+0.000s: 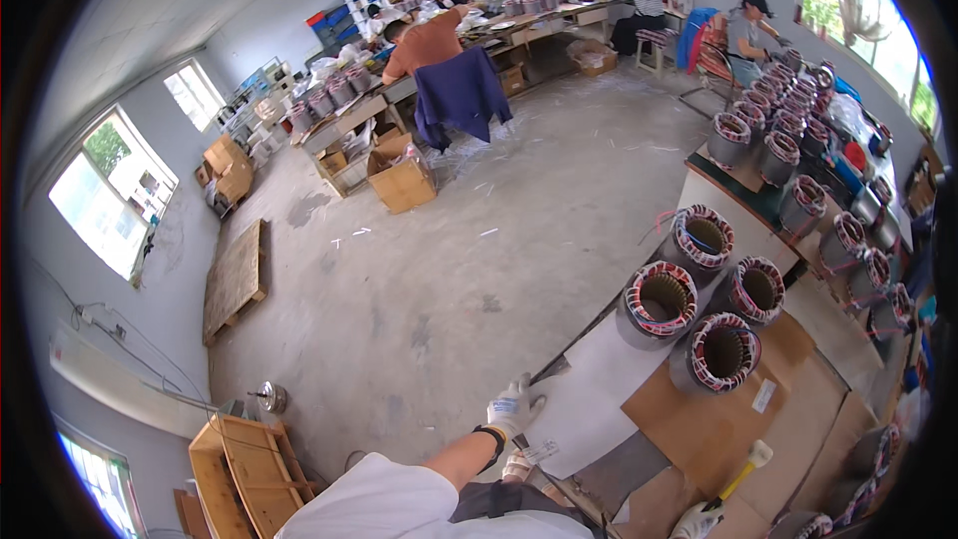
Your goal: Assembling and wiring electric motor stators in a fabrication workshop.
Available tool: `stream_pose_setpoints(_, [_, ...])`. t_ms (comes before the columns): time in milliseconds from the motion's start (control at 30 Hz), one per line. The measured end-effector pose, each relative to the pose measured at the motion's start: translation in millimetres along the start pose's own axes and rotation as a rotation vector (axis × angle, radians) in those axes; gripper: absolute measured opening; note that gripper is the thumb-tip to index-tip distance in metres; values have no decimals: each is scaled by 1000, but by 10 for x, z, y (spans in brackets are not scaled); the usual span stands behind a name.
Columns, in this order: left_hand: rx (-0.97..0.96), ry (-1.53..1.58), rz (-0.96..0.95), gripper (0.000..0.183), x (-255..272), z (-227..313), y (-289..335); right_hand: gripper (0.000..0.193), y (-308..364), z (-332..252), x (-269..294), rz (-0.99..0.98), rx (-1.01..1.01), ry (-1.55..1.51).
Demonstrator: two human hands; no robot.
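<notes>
White paper sheet (609,389) lies flat on the bench, its near corner just under the gloved left hand (514,407), whose fingers rest spread on it rather than pinching. It looks thin, limp and light, liable to crease or slide on the cardboard (718,419) beside it; I judge the best hold is at that near edge. The gloved right hand (696,521), well to the right of the left, is closed around the handle of a yellow-handled mallet (743,469). Beyond the sheet's far end stand four wound motor stators (661,299), heavy-looking steel rings with copper coils. Across the floor an open cardboard box (401,180) sits; its contents I cannot make out.
</notes>
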State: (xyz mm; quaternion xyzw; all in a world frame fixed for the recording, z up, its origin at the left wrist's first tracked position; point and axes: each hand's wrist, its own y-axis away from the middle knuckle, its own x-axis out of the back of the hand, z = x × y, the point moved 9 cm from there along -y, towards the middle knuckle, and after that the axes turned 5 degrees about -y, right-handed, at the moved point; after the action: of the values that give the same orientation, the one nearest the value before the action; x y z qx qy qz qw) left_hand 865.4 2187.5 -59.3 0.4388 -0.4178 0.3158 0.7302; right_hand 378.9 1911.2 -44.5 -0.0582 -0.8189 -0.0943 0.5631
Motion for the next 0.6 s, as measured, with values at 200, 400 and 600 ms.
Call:
stream_pose_setpoints(200, [-14,32,-54,67,132,20,101,41,32,156,-65,75,77,17])
stream_pose_setpoints(400, [-235,307,98,73,-12,-299,-1,38,249,-219,-273,123,240,134])
stream_pose_setpoints(600, [-361,550,249,77,219,-1343,461,37,1276,-908,-581,158,520,353])
